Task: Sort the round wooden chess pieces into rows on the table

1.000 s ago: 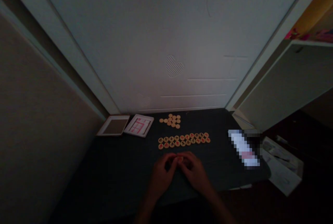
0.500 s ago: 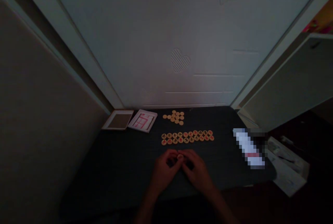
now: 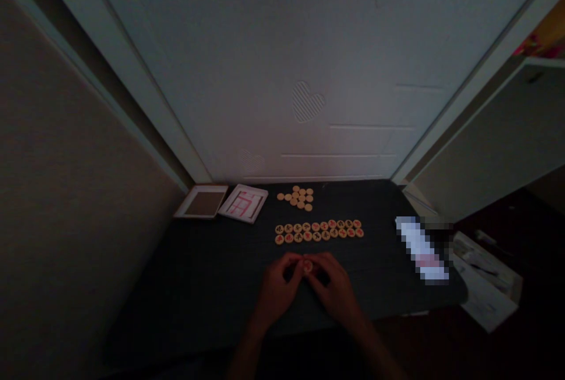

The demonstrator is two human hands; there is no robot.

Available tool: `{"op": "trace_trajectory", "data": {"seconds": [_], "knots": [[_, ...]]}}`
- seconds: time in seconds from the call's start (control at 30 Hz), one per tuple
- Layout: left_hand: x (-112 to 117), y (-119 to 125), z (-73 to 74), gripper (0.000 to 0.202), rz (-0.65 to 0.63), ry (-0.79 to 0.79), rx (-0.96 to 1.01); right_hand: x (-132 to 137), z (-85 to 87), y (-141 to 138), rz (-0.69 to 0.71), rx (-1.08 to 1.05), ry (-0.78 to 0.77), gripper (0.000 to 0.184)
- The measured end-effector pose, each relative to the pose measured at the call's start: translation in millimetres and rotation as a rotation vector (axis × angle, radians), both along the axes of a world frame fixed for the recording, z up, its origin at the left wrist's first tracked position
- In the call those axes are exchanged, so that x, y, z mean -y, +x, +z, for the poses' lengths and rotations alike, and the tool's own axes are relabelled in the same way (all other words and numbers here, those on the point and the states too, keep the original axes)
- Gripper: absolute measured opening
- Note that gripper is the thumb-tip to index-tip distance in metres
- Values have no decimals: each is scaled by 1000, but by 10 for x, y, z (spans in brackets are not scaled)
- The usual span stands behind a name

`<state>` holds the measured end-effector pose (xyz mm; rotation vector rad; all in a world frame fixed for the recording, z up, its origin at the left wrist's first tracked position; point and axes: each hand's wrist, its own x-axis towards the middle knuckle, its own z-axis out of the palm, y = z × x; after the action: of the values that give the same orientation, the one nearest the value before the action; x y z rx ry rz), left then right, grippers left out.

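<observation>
A round wooden Chinese chess piece [image 3: 308, 266] with a red character faces me, upright between my fingertips. My left hand [image 3: 279, 286] pinches it at its left edge, thumb and fingers closed. On its other side my right hand [image 3: 333, 286] grips it, thumb below and fingers above. Just beyond my hands lie two level rows of Chinese chess pieces [image 3: 316, 236], face up, with red and dark characters. Farther back is a loose cluster of pieces [image 3: 302, 198] with plain faces showing.
A shallow open box [image 3: 198, 187] and a white box part with red print [image 3: 243, 203] lie at the table's back left. A pixelated bright object [image 3: 421, 250] is on the right of the dark table [image 3: 203, 286]. A white door [image 3: 265, 103] stands behind; an open carton [image 3: 489, 306] lies beyond the right edge.
The piece between my hands has turned so its red face shows more fully. My left thumb has drawn back slightly to its left. The rows and cluster stay in place.
</observation>
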<state>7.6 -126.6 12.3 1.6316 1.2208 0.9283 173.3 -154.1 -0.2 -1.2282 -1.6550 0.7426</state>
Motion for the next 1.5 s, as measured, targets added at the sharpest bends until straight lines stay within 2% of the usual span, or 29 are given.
{"op": "trace_trajectory", "data": {"seconds": [0.17, 0.47, 0.67, 0.83, 0.97, 1.07, 1.17, 1.23, 1.33, 1.5], "knots": [[27, -8, 48, 21, -30, 10, -36, -1, 30, 7, -22, -13, -24, 21], [16, 53, -26, 20, 46, 20, -90, 4, -3, -25, -19, -56, -37, 19], [12, 41, -36, 21, 42, 34, -103, 18, 10, -41, -23, -5, 60, 16], [21, 28, -19, 24, 26, 39, -140, 50, -1, -24, -20, 21, 83, 11], [23, 23, -4, 24, 15, 54, -170, 66, -28, 227, -87, 95, 91, 8], [21, 25, -25, 24, 27, 78, -215, 59, -39, 600, -225, 176, 100, 9], [23, 34, -52, 21, 42, 126, -265, 35, -47, 982, -355, 268, 84, 19], [28, 41, -55, 19, 40, 158, -273, 10, -62, 1163, -392, 322, 76, 24], [40, 43, -38, 19, 28, 178, -267, -40, -106, 1291, -402, 378, 84, 27], [51, 28, -11, 19, 22, 180, -288, -117, -184, 1282, -437, 434, 132, 28]]}}
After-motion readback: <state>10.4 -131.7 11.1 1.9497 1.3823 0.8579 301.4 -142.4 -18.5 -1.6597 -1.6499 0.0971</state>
